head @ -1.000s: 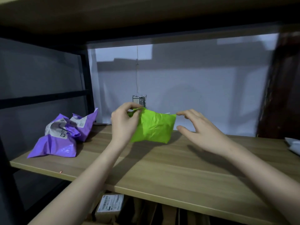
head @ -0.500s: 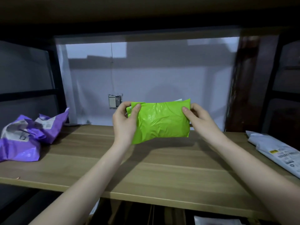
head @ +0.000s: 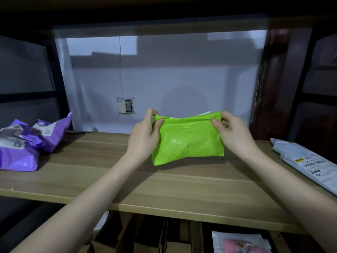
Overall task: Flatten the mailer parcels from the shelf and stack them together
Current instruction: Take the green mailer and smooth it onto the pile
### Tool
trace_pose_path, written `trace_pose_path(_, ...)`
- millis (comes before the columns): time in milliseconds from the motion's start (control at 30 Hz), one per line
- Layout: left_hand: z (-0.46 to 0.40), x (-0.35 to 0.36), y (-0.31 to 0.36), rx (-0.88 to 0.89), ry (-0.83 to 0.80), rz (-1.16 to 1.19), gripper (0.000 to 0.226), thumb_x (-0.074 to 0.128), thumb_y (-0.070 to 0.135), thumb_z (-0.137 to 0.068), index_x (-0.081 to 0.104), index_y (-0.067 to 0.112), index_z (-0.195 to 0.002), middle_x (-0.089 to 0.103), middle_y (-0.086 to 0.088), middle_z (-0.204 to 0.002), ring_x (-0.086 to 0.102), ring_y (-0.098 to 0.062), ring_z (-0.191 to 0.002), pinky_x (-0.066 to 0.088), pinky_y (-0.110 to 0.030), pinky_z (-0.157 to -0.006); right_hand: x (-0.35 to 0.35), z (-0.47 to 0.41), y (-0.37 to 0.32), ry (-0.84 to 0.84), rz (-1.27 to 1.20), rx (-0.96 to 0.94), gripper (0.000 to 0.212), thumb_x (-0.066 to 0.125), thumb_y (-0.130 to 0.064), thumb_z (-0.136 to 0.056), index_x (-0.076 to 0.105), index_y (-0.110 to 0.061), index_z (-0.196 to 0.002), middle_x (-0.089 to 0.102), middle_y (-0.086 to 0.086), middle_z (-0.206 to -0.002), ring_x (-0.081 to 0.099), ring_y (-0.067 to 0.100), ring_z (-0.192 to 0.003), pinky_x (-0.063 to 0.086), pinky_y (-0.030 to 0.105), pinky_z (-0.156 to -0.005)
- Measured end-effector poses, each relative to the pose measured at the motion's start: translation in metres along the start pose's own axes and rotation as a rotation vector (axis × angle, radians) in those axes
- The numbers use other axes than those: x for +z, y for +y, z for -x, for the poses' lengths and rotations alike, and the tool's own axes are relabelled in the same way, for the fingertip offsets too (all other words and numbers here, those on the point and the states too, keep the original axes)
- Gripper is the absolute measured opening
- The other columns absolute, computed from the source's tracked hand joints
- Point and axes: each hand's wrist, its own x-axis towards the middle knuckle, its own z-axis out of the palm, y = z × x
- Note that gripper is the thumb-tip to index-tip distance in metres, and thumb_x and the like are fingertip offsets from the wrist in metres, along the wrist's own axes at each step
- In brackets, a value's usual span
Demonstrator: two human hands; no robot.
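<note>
A bright green mailer parcel [head: 187,139] hangs just above the wooden shelf [head: 164,187], held upright by its top corners. My left hand [head: 145,136] pinches its upper left corner and my right hand [head: 231,132] pinches its upper right corner. A crumpled purple mailer [head: 27,143] with white labels lies at the shelf's left end. A grey-white mailer [head: 308,161] with a printed label lies flat at the right end.
A white back panel [head: 164,79] with a small socket [head: 125,105] closes the shelf behind. Dark frame posts stand left and right. Below the shelf are cardboard boxes [head: 145,236] and a clear packet [head: 238,241].
My right hand came in and took the parcel's right side, then both hands shifted their grip up to the top corners. The view panned right, bringing the grey-white mailer into sight.
</note>
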Motion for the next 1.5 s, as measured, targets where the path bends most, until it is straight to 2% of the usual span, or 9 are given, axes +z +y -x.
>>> trace_pose_path(100,-0.008,-0.005,-0.007,-0.127,-0.179,0.366,0.012,0.061,0.02,-0.083,0.052,0.028,-0.081,0.06,0.008,-0.071,0.052,-0.022,-0.071,0.036,-0.033,-0.066,-0.017,0.001,0.008,-0.132,-0.078,0.029,0.011,0.063,-0.003,-0.084,0.055,-0.005,-0.078,0.068,0.011,-0.08,0.061,0.022,-0.076,0.045,0.03,-0.076)
trace_pose_path(200,-0.005,-0.012,-0.007,-0.144,-0.323,0.534,0.022,0.058,0.0,-0.079,0.053,0.021,-0.076,0.071,-0.001,-0.08,0.061,-0.02,-0.081,0.047,-0.033,-0.076,-0.031,0.016,0.013,-0.268,-0.065,0.028,0.03,0.068,0.007,-0.076,0.052,-0.017,-0.068,0.062,0.002,-0.072,0.053,0.004,-0.066,0.039,0.014,-0.066)
trace_pose_path(367,0.018,-0.024,0.003,-0.171,-0.654,0.635,0.009,0.048,0.004,-0.069,0.055,0.007,-0.074,0.068,-0.016,-0.081,0.069,-0.019,-0.082,0.049,-0.023,-0.077,-0.046,0.044,0.013,-0.609,0.002,0.062,0.038,0.051,0.022,-0.069,0.065,-0.011,-0.08,0.072,-0.001,-0.087,0.067,0.008,-0.082,0.051,0.022,-0.08)
trace_pose_path(467,0.019,-0.021,0.008,-0.158,-0.602,0.49,0.018,0.043,0.014,-0.073,0.06,0.008,-0.071,0.07,-0.014,-0.079,0.068,-0.024,-0.074,0.047,-0.031,-0.076,-0.049,0.049,0.006,-0.585,-0.001,0.085,0.051,0.031,0.026,-0.067,0.066,-0.006,-0.084,0.071,0.009,-0.097,0.068,0.016,-0.095,0.049,0.018,-0.089)
trace_pose_path(600,0.011,-0.001,0.02,-0.075,-0.451,0.184,0.027,0.038,0.013,-0.091,0.064,0.019,-0.087,0.07,0.004,-0.093,0.063,-0.009,-0.089,0.044,-0.02,-0.08,-0.033,0.043,-0.001,-0.319,0.17,0.024,0.033,0.041,0.002,-0.089,0.064,-0.016,-0.106,0.067,-0.001,-0.111,0.06,0.016,-0.108,0.039,0.017,-0.092)
trace_pose_path(767,0.01,0.037,0.017,0.069,-0.799,-0.169,0.043,0.029,0.021,-0.1,0.037,0.011,-0.141,0.04,-0.007,-0.147,0.034,-0.019,-0.136,0.024,-0.024,-0.107,0.016,0.037,-0.009,-0.521,0.315,-0.078,0.041,0.034,-0.02,-0.099,0.042,-0.01,-0.138,0.04,0.004,-0.146,0.031,0.019,-0.137,0.015,0.017,-0.107)
trace_pose_path(900,0.022,0.046,0.006,0.034,-0.99,-0.132,0.046,0.021,0.029,-0.102,0.029,0.016,-0.146,0.03,-0.004,-0.154,0.027,-0.017,-0.141,0.02,-0.031,-0.115,0.04,0.043,0.002,-0.729,0.386,-0.009,0.048,0.019,-0.036,-0.101,0.035,-0.01,-0.138,0.032,0.007,-0.151,0.023,0.022,-0.143,0.015,0.044,-0.117)
trace_pose_path(1067,0.028,0.046,0.007,-0.008,-1.023,-0.217,0.049,0.013,0.035,-0.103,0.013,0.023,-0.15,0.017,0.001,-0.158,0.014,-0.017,-0.146,0.007,-0.037,-0.117,0.034,0.046,-0.001,-0.825,0.499,0.049,0.054,0.014,-0.034,-0.102,0.002,-0.013,-0.15,-0.002,-0.001,-0.16,-0.006,0.01,-0.146,-0.006,0.037,-0.118)
trace_pose_path(1500,0.031,0.046,0.01,-0.059,-1.072,-0.203,0.049,0.007,0.032,-0.103,0.002,0.022,-0.151,0.001,0.004,-0.16,-0.003,-0.015,-0.147,-0.003,-0.039,-0.119,0.031,0.044,-0.009,-0.908,0.538,0.071,0.056,0.012,-0.036,-0.101,-0.004,-0.012,-0.149,-0.008,0.001,-0.159,-0.006,0.01,-0.146,-0.005,0.035,-0.119)
